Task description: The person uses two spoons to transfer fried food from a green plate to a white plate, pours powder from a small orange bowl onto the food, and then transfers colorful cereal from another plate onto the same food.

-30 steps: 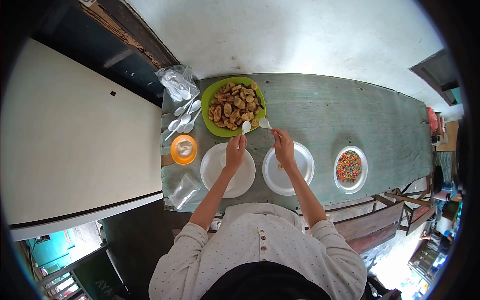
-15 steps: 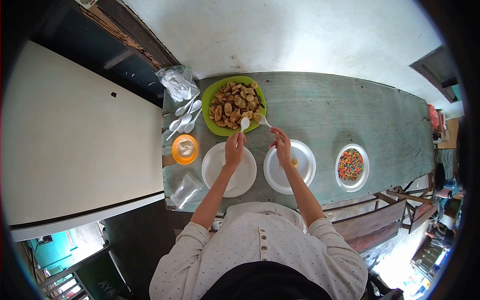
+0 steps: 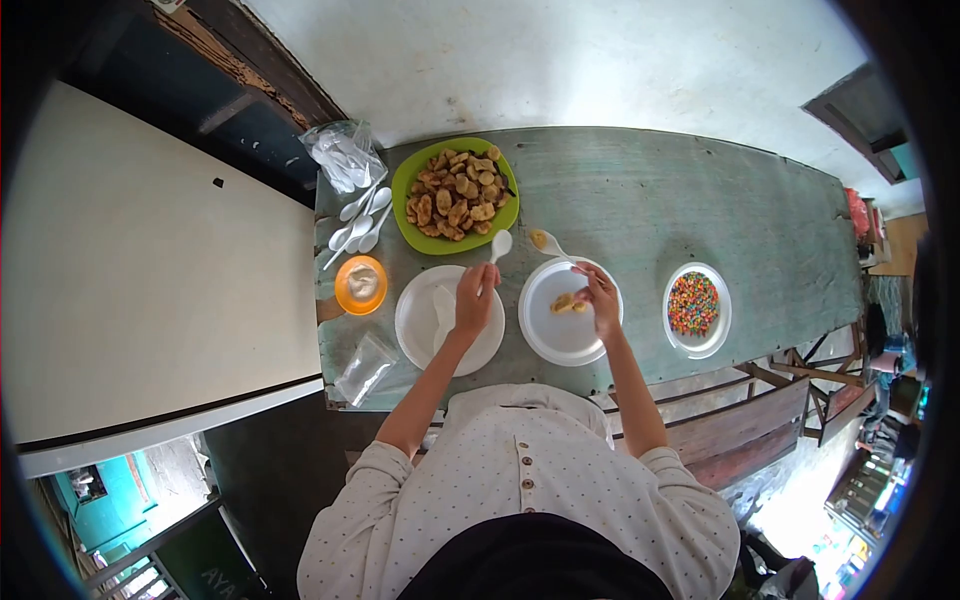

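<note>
Closed round a white plastic spoon [image 3: 502, 243], my left hand [image 3: 474, 298] is above the right part of a white plate [image 3: 412, 340]. A white utensil [image 3: 443, 312] lies on that plate. My right hand [image 3: 601, 298] grips another white spoon [image 3: 558, 250], with a piece of browned food [image 3: 540, 239] in its bowl. This hand is over the right side of a second white plate [image 3: 545, 345], where a few food pieces [image 3: 568, 303] lie. Beyond my left hand stands a green plate [image 3: 508, 212] heaped with browned pieces of food [image 3: 458, 190].
At the left are several white spoons [image 3: 362, 232], a plastic bag of white utensils [image 3: 345, 160], an orange bowl [image 3: 378, 302] of pale cream and a clear packet [image 3: 368, 368]. To the right is a white bowl [image 3: 725, 330] of multicoloured candies. A wall [image 3: 620, 70] borders the table's far side.
My right hand has drawn away from the green plate, carrying the spoon with food toward the right-hand plate. The left spoon has also left the green plate's edge. The view has shifted slightly.
</note>
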Tool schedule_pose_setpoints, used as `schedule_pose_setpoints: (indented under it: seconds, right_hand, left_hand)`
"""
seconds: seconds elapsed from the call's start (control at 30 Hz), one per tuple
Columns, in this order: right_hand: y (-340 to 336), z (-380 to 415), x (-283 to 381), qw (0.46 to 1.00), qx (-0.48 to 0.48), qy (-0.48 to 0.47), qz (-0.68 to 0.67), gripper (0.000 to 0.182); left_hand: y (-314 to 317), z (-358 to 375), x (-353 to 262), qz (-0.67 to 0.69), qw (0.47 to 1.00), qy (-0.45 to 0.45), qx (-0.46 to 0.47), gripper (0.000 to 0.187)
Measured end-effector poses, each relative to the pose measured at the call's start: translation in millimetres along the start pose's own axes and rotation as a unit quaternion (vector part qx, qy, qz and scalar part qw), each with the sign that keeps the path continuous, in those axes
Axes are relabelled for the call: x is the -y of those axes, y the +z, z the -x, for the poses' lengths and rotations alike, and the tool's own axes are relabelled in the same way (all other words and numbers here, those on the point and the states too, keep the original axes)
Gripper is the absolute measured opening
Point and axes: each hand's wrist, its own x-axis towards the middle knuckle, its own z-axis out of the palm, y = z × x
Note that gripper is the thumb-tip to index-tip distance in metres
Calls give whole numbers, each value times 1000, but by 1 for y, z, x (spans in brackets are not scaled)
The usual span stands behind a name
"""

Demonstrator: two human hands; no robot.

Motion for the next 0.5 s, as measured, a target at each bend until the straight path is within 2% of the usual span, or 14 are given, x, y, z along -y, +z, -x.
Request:
schedule_pose_setpoints:
  seconds: [0.07, 0.27, 0.43, 0.5]
  right_hand:
    - [-21, 21, 9, 999, -12, 2, 48, 33]
    - [-61, 72, 14, 988, -64, -3, 142, 32]
    - [-63, 84, 9, 979, -82, -15, 188, 29]
    - [-55, 82, 9, 970, -82, -60, 221, 25]
  left_hand:
    - [10, 14, 0, 1, 1000, 19, 15, 27]
    - [40, 46, -14, 18, 986, 46, 158, 27]
    - [55, 50, -13, -7, 977, 52, 207, 27]
    - [59, 48, -11, -16, 974, 52, 218, 27]
